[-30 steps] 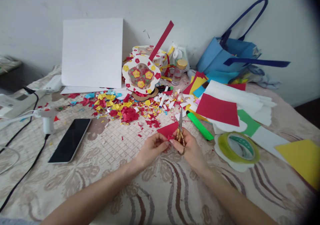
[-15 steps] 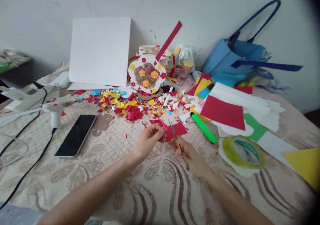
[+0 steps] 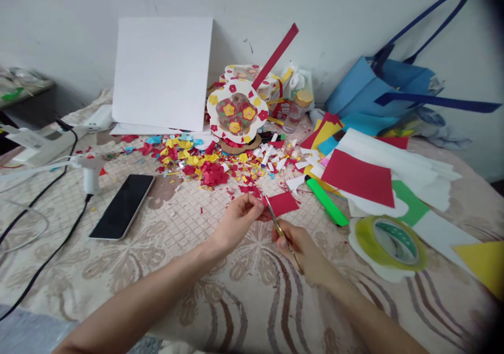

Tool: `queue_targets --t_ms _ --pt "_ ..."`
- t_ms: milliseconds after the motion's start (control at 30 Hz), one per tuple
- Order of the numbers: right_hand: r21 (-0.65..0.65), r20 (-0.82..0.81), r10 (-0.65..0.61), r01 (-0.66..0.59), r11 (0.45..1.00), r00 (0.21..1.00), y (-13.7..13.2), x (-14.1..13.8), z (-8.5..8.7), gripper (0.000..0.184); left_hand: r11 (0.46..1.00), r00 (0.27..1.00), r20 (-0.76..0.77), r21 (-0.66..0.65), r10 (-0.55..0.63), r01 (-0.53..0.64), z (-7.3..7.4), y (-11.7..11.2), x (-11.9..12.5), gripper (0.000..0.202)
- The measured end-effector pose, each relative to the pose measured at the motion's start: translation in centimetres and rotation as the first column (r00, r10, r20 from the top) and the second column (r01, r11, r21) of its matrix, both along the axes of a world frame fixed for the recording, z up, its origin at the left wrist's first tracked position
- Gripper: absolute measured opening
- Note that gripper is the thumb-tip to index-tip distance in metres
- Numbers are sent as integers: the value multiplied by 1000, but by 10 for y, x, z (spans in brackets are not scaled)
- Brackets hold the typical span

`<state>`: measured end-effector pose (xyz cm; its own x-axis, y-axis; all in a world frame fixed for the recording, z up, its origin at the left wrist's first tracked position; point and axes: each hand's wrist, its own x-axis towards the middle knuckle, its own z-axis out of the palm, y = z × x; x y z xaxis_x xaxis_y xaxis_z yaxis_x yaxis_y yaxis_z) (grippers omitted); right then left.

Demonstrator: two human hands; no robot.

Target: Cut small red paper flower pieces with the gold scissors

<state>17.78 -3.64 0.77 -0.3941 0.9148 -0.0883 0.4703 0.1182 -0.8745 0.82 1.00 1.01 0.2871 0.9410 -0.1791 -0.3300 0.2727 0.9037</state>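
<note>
My left hand is closed in a pinch on what looks like a small piece of red paper, mostly hidden by the fingers. My right hand grips a pair of scissors with gold-coloured handles, their blades pointing away and up to the left, close to my left fingertips. Just behind the blades, a red paper rectangle lies on the patterned cloth. Beyond it spreads a heap of red, yellow, blue and white paper scraps.
A flower-shaped paper lantern with a red strip stands at the back, beside a white board. To the left are a phone and a glue gun. A green cutter, tape roll, coloured sheets and blue bag lie right.
The scissors' blades have come closer to my left fingertips. The whole view has shifted slightly, so things on the table appear a little further right.
</note>
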Motion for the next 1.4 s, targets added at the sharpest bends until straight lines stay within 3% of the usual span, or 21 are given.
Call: queue_targets --t_ms 600,733,833,900,1100,1400 --pt "-25 -56 -50 49 998 997 1 0 -9 41 999 999 -23 -13 43 -43 -3 0 2 29" --pt "-85 -183 -204 191 978 962 2 0 -6 41 997 993 -86 11 78 -77 -3 -1 1 29" --pt "-130 -243 -371 349 928 896 5 -1 -4 37 999 985 -171 14 -29 32 -4 -5 3 29" --pt "-165 -269 -413 381 910 870 7 -2 -4 35 995 978 -184 9 -99 102 -6 -10 6 30" --pt "-113 -264 -395 378 919 880 7 -4 -6 25 987 963 -232 51 -139 155 -12 -17 12 28" --pt "-156 -252 -317 285 946 914 11 4 -8 33 988 964 -240 77 -115 137 -4 -11 6 23"
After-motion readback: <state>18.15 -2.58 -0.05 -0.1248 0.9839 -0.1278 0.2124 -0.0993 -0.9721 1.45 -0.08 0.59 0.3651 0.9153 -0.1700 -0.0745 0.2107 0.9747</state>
